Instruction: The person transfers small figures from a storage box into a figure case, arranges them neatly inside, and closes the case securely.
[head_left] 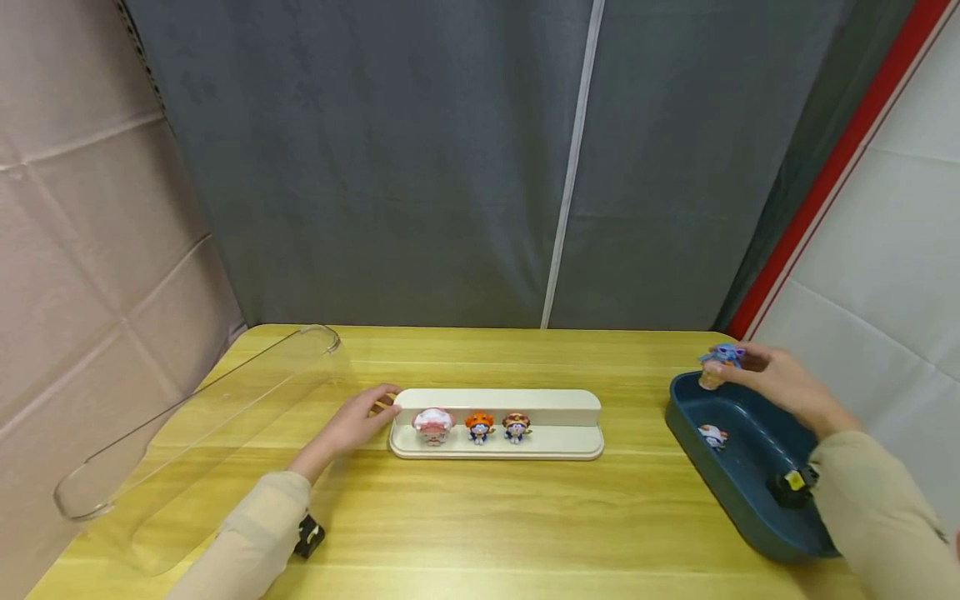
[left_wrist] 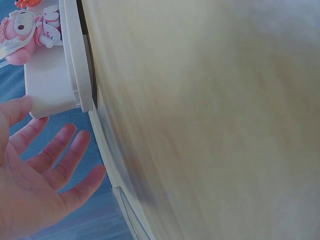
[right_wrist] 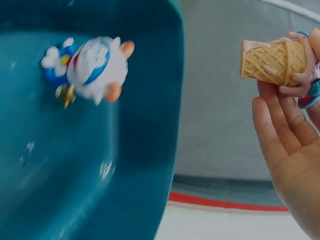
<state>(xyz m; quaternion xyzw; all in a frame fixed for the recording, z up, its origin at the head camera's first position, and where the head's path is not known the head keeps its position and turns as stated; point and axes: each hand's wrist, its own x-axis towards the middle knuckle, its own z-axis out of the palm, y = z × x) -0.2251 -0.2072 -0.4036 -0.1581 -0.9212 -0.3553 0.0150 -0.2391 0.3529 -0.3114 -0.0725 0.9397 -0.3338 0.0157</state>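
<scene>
Fingers of the right hand pinch a small blue figure on an ice-cream cone at the right of the head view, holding it above the far end of a dark blue tray; the right wrist view shows the waffle cone gripped at the fingertips in the upper right of the frame. Inside the tray lies a white and blue cat figure, well apart from the held one. At the centre of the head view a cream display stand carries three figures in a row: a pink one, an orange-topped one and a brown-hatted one. The left hand rests with fingers spread and relaxed, its fingertips touching the left end of the stand, holding nothing. A clear plastic cover lies on the wooden table at the left of the frame.
</scene>
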